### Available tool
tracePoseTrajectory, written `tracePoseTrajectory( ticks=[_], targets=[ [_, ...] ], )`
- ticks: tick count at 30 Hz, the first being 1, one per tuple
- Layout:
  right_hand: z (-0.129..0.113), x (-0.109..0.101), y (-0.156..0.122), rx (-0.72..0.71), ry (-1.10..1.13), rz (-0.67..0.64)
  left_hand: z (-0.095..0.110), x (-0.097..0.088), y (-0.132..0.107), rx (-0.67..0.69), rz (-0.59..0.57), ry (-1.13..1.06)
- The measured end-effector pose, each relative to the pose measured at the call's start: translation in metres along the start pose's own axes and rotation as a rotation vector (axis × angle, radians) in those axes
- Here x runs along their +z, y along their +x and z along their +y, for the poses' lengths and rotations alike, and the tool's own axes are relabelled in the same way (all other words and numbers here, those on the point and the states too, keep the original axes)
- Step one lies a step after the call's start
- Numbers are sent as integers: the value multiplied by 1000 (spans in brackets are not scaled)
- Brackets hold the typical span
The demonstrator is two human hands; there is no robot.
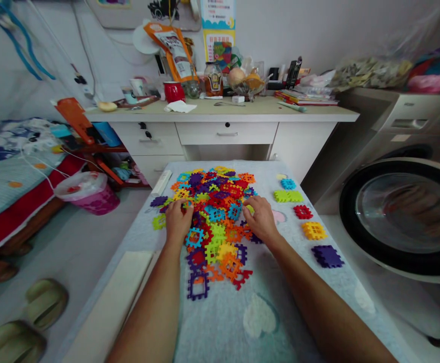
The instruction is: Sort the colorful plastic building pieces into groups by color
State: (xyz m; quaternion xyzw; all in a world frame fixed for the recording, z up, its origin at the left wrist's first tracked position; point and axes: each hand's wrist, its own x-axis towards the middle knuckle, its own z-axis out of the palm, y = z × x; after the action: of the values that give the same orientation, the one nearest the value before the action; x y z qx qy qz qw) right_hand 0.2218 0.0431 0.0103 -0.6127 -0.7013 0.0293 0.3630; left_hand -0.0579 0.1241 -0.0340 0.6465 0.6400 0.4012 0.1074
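Many plastic interlocking puzzle tiles [216, 214] lie heaped on the cloth-covered table, in purple, red, orange, yellow, lime green and blue. My left hand [179, 219] rests against the heap's left side, thumb and fingers apart, with a bit of tile showing between them. On the opposite side my right hand [261, 217] has its fingers curved and parted at the edge, touching a lime green tile [250, 208]. Neither hand lifts a tile. Sorted by colour along the right are stacks: blue [288, 184], lime [288, 195], red [302, 212], yellow [314, 230] and purple [327, 256].
A white strip [162, 183] lies at the table's far left corner, a pale board [117, 297] along the left edge. Behind stands a white desk [227, 117] with jars and a red mug [174, 92]. An open-doored washing machine [397, 136] is right, a pink bin [95, 196] left.
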Motion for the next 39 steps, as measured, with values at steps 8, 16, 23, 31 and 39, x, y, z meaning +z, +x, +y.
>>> tracePoseTrajectory(
  ticks=[8, 16, 23, 31, 39],
  targets=[
    [-25, 35, 56, -73, -1, -253, 6, -1, -2, -11, -40, 38],
    [-17, 36, 54, -25, 197, -203, 6, 0, -2, -23, -44, 63],
    [10, 16, 39, 164, 504, -77, 7, 0, -1, -35, -44, 68],
    [36, 10, 6, 182, 131, -88, 18, -5, -5, -95, 9, 69],
    [20, 1, -1, 150, -173, -228, 21, -10, -9, -331, 87, 171]
  ],
)
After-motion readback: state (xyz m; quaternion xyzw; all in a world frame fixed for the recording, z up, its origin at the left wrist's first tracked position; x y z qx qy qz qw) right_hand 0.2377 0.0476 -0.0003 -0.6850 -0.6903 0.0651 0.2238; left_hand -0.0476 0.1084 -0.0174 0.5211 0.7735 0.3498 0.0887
